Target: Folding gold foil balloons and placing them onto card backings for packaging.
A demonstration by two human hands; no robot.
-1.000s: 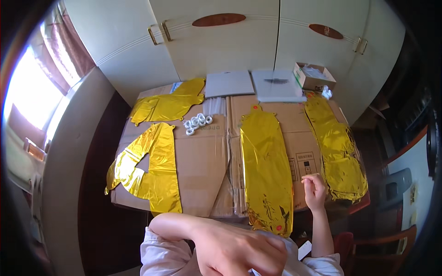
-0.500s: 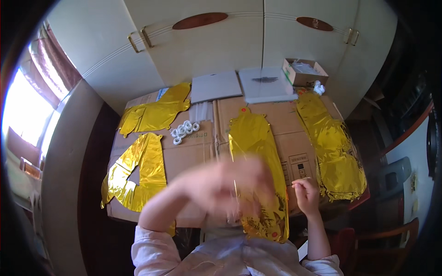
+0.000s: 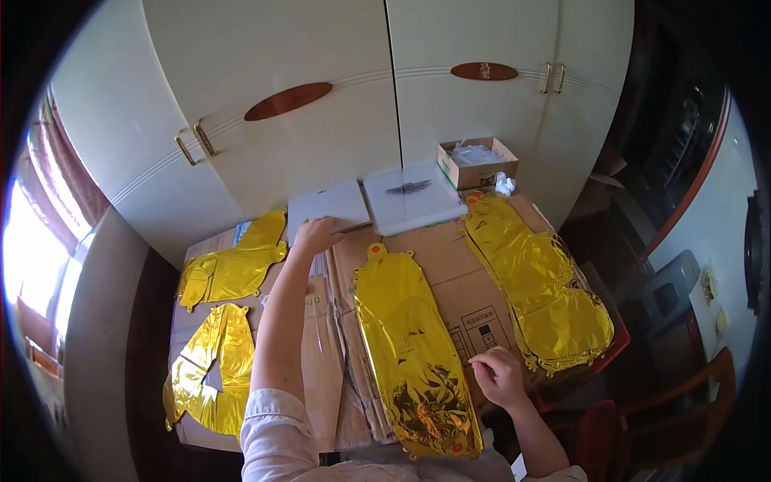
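Note:
My left hand (image 3: 316,234) reaches far over the table to the near edge of a flat pale grey sheet or board (image 3: 329,205). Its thumb sticks out to the right, apart from the fingers. Below it, clear plastic strips (image 3: 320,267) are partly covered by my forearm. My right hand (image 3: 498,376) is closed in a pinch just right of a long gold foil balloon (image 3: 397,309), lying flat and uninflated with a red dot at each end. Whatever the pinch holds, if anything, is too small to make out.
More flat gold foil balloons lie at the right (image 3: 530,277), far left (image 3: 233,265) and near left (image 3: 221,361). A translucent white plastic bag (image 3: 414,201) lies beside an open carton (image 3: 482,170) and crumpled white paper (image 3: 504,185). Flattened cardboard (image 3: 450,285) covers the table against the cabinets (image 3: 313,153).
My left hand has swung from above the middle balloon out to the pale grey sheet. My right hand stays pinched beside the balloon. The view has shifted, and my left forearm now covers the white rolls.

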